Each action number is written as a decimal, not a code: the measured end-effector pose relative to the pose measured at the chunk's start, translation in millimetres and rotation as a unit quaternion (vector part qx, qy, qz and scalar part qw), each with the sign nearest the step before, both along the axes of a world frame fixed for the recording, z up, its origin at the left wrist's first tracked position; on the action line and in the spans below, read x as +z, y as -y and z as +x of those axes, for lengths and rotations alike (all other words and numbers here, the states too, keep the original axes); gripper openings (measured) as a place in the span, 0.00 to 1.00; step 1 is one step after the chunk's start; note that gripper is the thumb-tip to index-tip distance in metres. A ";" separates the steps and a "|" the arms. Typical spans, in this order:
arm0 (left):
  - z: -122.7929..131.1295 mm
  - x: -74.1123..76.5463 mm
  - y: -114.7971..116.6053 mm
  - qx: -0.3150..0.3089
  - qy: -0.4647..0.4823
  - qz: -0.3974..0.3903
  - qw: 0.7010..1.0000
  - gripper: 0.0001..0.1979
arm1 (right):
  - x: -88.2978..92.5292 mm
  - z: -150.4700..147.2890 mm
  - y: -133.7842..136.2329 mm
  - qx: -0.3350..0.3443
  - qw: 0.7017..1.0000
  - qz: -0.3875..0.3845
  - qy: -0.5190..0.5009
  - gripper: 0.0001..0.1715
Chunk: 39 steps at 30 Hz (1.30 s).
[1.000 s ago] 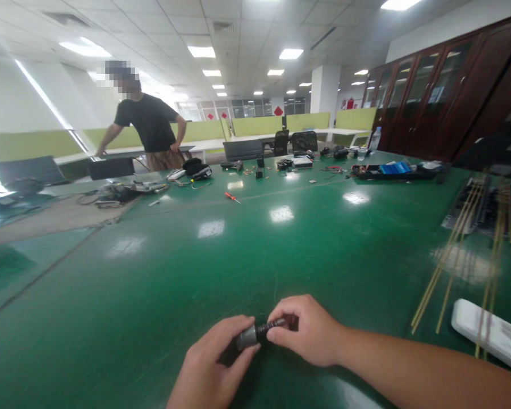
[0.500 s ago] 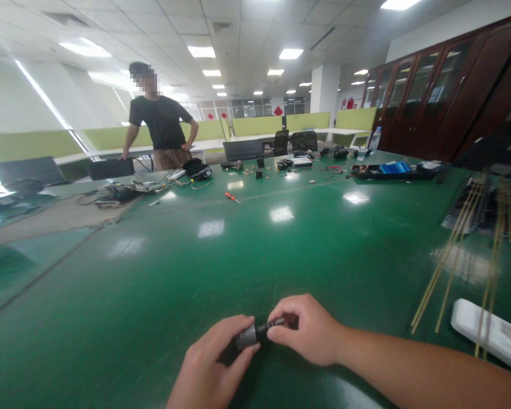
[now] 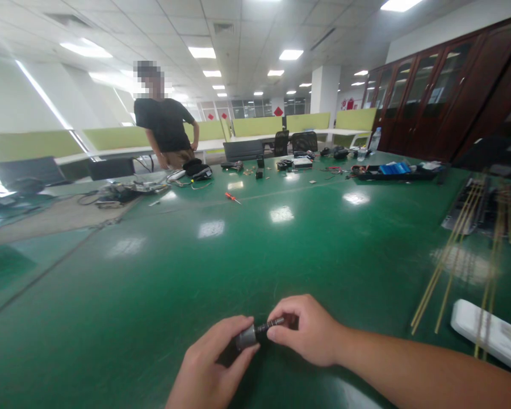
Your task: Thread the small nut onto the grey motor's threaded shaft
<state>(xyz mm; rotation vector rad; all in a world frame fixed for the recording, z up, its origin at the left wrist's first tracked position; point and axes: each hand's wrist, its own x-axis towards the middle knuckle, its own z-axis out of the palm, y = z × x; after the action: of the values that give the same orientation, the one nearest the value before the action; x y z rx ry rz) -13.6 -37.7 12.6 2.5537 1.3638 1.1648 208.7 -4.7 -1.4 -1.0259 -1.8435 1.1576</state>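
Note:
My left hand (image 3: 215, 355) grips a short grey cylinder (image 3: 246, 338) between thumb and fingers. From its right end comes a dark ribbed shaft (image 3: 262, 328) with lighter rings and a thin metallic tip. Thumb and fingers of my right hand (image 3: 309, 329) are closed around that tip. Both parts lie in one line, tilted slightly up to the right, low over the green tabletop (image 3: 187, 267). I cannot make out the exact kind of device. My fingers hide part of each end.
Farther off lies a red-handled screwdriver (image 3: 232, 197). Thin yellowish rods (image 3: 447, 261) and a white case (image 3: 485, 326) are at right. Electronic parts and a black tray with blue pieces (image 3: 395, 168) line the far edge. A person in a dark shirt (image 3: 166, 125) stands beyond the table.
My hands and the cylinder with its shaft stay almost in place. The person across the table has shifted a little to the right, and their arm has come off the chair.

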 end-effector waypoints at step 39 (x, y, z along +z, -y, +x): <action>-3.2 1.9 -0.5 0.014 0.012 -0.012 1.000 0.10 | 1.8 0.7 -0.5 -0.007 0.999 -0.038 -0.017 0.06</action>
<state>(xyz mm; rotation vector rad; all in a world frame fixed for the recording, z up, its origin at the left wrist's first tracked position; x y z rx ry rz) -16.7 -37.1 14.5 2.5047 1.4036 1.1720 209.4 -4.2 0.4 -1.0530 -1.7762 1.2376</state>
